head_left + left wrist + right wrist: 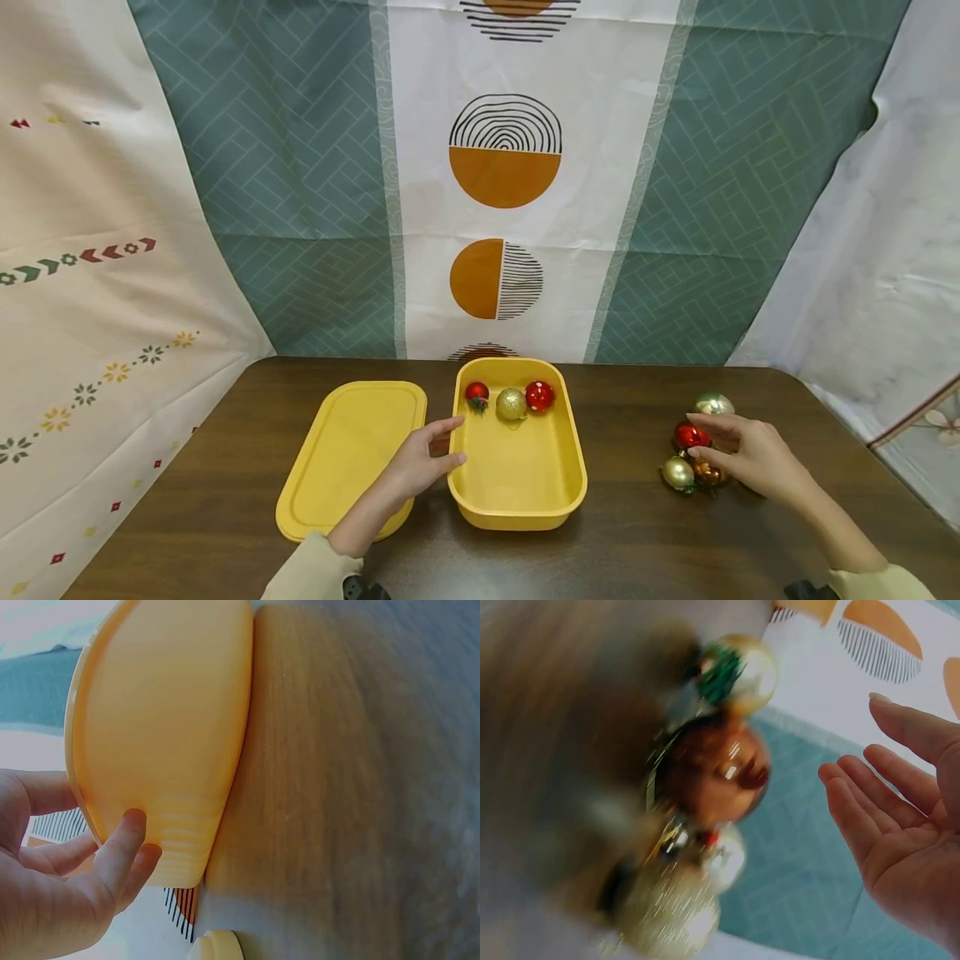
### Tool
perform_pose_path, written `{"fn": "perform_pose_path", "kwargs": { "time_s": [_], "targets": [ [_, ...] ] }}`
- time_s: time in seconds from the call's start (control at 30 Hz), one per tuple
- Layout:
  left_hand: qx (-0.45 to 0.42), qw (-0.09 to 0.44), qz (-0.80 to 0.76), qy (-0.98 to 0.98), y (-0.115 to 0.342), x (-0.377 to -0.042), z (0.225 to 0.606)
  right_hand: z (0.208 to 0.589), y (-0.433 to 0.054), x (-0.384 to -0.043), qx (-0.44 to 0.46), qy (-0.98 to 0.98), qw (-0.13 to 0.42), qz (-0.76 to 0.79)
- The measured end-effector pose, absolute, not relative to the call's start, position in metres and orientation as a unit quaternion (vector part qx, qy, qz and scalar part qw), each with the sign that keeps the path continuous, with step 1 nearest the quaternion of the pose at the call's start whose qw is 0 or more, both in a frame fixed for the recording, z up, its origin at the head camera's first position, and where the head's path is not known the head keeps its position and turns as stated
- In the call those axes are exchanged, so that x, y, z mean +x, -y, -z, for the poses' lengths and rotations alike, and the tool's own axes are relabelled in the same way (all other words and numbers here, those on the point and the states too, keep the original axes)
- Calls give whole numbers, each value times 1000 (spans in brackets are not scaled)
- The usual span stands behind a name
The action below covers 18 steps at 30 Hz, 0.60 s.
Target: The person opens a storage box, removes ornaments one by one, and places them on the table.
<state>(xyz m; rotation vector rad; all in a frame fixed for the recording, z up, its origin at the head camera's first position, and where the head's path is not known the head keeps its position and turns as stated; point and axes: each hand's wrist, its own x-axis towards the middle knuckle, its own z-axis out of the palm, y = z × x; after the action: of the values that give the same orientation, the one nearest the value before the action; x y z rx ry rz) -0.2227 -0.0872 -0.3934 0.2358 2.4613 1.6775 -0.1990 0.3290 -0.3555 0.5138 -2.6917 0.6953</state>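
Note:
My left hand [423, 458] is at the left rim of a yellow plastic box [517, 492]. Its thumb and forefinger reach over the rim; other fingertips [133, 821] rest against the outer wall. Inside the box, near its far end, lie a red bauble [477, 392], a glittery gold bauble [512, 405] and a red white-dotted bauble [540, 396]. Over a cluster of Christmas baubles at the right hovers my right hand [757, 457], holding nothing, fingers apart. Below it show a red bauble [688, 436], a pale gold bauble [677, 473] and a copper bauble [718, 771].
A flat yellow lid [352, 454] lies on the dark wooden table [630, 550], left of the box. Beyond the right hand is a pale shiny bauble [714, 403]. Patterned cloth [300, 183] hangs behind the table's far edge, with more cloth at both sides.

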Motion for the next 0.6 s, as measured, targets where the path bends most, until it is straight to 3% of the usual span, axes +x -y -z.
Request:
{"fn": "perform_pose_path", "kwargs": {
  "time_s": [0.6],
  "targets": [
    [88, 76, -563, -819, 89, -221, 393, 349, -244, -249, 242, 902, 79, -349]
  ]
}}
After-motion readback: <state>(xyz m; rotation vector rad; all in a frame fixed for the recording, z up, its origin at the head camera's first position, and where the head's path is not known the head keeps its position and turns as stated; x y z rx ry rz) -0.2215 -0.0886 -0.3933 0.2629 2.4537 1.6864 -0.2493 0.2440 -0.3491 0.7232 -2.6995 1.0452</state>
